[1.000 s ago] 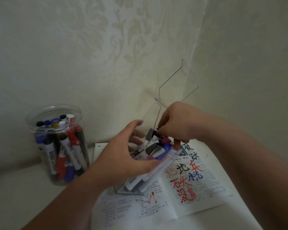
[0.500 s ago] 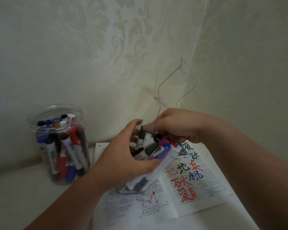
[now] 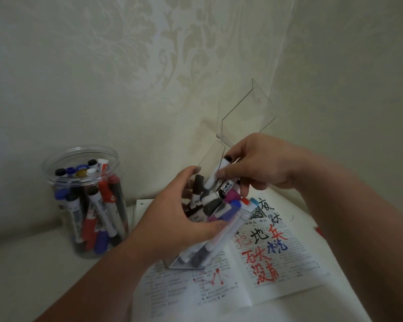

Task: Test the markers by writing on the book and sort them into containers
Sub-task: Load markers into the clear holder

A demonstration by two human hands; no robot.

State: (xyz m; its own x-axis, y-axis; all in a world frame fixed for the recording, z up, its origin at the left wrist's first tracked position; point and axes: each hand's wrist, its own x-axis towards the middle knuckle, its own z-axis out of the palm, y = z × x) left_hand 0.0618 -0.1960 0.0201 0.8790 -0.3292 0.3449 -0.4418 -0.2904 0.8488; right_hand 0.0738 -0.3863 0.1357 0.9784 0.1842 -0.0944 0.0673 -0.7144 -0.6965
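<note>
The right hand (image 3: 261,163), a second ago down among the caps, now pinches a white-barrelled, black-capped marker (image 3: 216,174) half-drawn from the tilted clear plastic box (image 3: 186,261), which the left hand (image 3: 179,219) grips at 11 o'clock over the open printed book (image 3: 277,275), so a writing test likely comes next.

The left hand (image 3: 179,219) and right hand (image 3: 261,163) are crowding the tilted clear box (image 3: 189,263) at centre, its raised lid (image 3: 247,112) blocking the upper right. The marker jar (image 3: 79,149) is occupying the left; tabletop (image 3: 21,275) is lying open at lower left.
</note>
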